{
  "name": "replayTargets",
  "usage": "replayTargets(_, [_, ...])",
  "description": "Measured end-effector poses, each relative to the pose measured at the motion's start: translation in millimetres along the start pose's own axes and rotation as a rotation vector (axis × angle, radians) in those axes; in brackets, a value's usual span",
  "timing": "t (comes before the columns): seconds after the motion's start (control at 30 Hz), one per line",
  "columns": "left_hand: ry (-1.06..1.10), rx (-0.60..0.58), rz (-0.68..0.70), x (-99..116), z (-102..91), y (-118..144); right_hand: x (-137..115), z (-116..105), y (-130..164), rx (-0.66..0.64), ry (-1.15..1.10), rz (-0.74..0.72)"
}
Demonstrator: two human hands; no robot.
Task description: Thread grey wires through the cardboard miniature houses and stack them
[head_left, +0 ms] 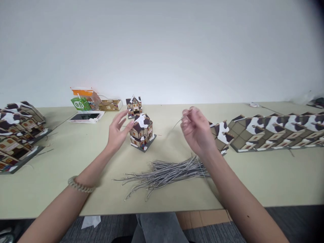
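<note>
A small model house [142, 131] with a dark roof and white snow stands upright on the table in front of me. Beside its left side is my left hand [118, 131], fingers apart, the thumb at the roof edge; whether it touches I cannot tell. My right hand [195, 130] is raised to the right of the house, its fingers pinched on a thin grey wire [178, 123] whose end points down and left. Below the hands lies a bundle of grey wires [167, 173], partly hidden behind my right forearm.
Another model house [134, 106] stands behind the near one. A row of similar houses [275, 131] is on the right, more houses [20, 135] on the left. At the back left are a phone [85, 117], a gold box [110, 105] and a green packet [80, 104].
</note>
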State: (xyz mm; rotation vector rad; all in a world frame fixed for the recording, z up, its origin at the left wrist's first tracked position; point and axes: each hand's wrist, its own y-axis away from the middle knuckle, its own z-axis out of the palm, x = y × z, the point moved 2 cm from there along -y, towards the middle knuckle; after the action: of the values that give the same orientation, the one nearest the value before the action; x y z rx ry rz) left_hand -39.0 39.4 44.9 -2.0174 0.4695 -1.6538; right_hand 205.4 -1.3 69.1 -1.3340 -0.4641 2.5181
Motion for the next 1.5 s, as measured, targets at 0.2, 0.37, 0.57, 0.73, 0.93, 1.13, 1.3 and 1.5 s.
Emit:
replayTargets(0.2, [0.126,-0.249,-0.012,45.8,36.7,39.0,0.3,1.6,-0.7,0.047,-0.092,0.050])
replayTargets(0.37, [0.434,-0.176,-0.342,44.7,38.1,44.1,10.3,3.6,2.2,0.026,0.003,0.110])
replayTargets(0.57, [0.562,-0.089,-0.465,32.4,29.2,36.1,14.1,-0.7,0.2,0.034,0.053,0.135])
replayTargets(0.73, [0.571,0.009,-0.465,22.7,28.1,34.2,15.5,-7.5,-3.8,0.111,0.043,0.129])
replayTargets(0.93, [0.644,0.086,-0.551,19.3,26.5,29.6,18.0,-21.4,-11.2,0.208,-0.059,0.085])
replayTargets(1.13, [0.631,0.056,-0.549,15.8,30.4,34.2,29.5,-13.6,-7.4,0.142,-0.040,0.168])
replayTargets(1.3, [0.575,-0.014,-0.517,16.5,34.6,41.0,49.3,5.6,8.2,-0.065,0.083,0.305])
replayTargets(1.5, [0.439,-0.116,-0.447,16.6,38.1,46.8,60.6,14.1,18.8,-0.209,0.247,0.289])
